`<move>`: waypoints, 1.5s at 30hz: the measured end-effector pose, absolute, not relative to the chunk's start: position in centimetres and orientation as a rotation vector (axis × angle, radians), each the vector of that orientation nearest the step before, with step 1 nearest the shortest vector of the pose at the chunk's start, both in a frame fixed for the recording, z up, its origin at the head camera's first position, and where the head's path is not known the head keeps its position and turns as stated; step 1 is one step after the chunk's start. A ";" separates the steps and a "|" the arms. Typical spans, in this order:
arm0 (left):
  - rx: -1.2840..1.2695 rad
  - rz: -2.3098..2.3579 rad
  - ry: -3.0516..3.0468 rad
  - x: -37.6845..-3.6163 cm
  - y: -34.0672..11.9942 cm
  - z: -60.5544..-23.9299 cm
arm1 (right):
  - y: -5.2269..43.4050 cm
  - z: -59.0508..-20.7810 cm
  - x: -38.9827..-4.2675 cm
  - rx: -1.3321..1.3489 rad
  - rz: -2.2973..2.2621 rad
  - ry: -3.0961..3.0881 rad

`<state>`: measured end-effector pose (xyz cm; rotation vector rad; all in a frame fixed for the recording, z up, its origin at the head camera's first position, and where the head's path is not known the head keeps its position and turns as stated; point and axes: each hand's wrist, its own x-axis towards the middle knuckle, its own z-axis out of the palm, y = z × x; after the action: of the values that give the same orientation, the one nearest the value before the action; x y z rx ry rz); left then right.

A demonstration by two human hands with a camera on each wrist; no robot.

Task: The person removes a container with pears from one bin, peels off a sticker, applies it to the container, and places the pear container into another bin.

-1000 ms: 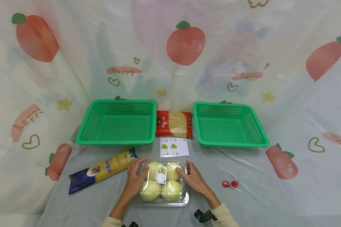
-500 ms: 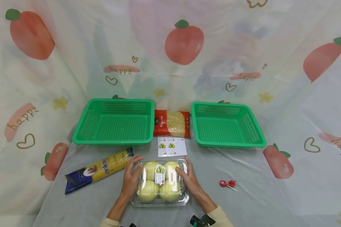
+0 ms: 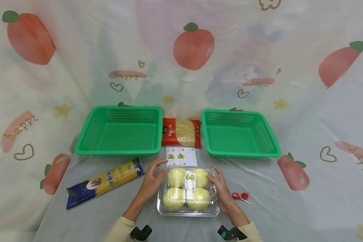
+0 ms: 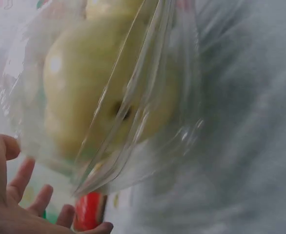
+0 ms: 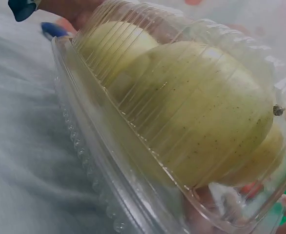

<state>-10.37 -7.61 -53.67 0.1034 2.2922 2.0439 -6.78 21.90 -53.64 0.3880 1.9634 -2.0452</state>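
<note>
In the head view a clear plastic clamshell box (image 3: 188,211) of pale green pears (image 3: 173,198) lies at the front middle, a white label (image 3: 190,181) on its lid. My right hand (image 3: 225,195) grips its right side, thumb over the lid's edge. On the other side my left hand (image 3: 152,185) has its thumb at the box's upper left edge. Its fingers (image 4: 41,199) are spread loosely in the left wrist view. In the right wrist view the box's ribbed side and pears (image 5: 196,107) fill the picture, and the right fingers show partly behind the plastic.
Two green baskets (image 3: 118,153) stand at the back, the other basket (image 3: 242,154) on the right. Between them lies a red bag of pasta (image 3: 181,132), with a sticker sheet (image 3: 181,155) in front. A spaghetti pack (image 3: 104,183) lies left; red lollipops (image 3: 240,196) lie right.
The box of pears has moved to the right, with both hands moving along beside it. The whole head view has shifted slightly. Baskets, bags and lollipops stay in place.
</note>
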 end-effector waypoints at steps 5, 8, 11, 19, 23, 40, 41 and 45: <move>0.164 2.042 2.271 -12.9 -5.4 -52.7 | 24.9 -52.7 -5.7 0.415 -1.988 2.056; 0.179 2.046 2.232 -14.3 -3.8 -52.5 | 26.9 -52.1 -4.9 0.431 -1.950 2.114; 0.190 2.044 2.193 -15.7 -2.1 -52.6 | 28.8 -51.7 -4.0 0.481 -1.919 2.153; 0.207 1.983 2.183 -18.8 2.1 -53.5 | 32.1 -50.2 -1.8 0.575 -1.866 2.197; 0.256 1.968 2.169 -19.7 3.8 -53.8 | 33.1 -49.2 -1.4 0.584 -1.879 2.210; 0.275 2.013 2.223 -20.3 7.7 -53.7 | 40.3 -39.9 -11.1 0.182 -2.170 2.196; 0.290 2.011 2.223 -20.2 8.0 -53.7 | 40.7 -39.3 -12.1 0.203 -2.158 2.219; 0.366 1.971 2.212 -20.1 9.1 -53.5 | 42.2 -37.5 -15.8 0.322 -2.097 2.316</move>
<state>-20.07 9.09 -53.52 0.3659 2.2121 1.9708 -15.83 42.22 -37.49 0.3222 2.3164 -2.0973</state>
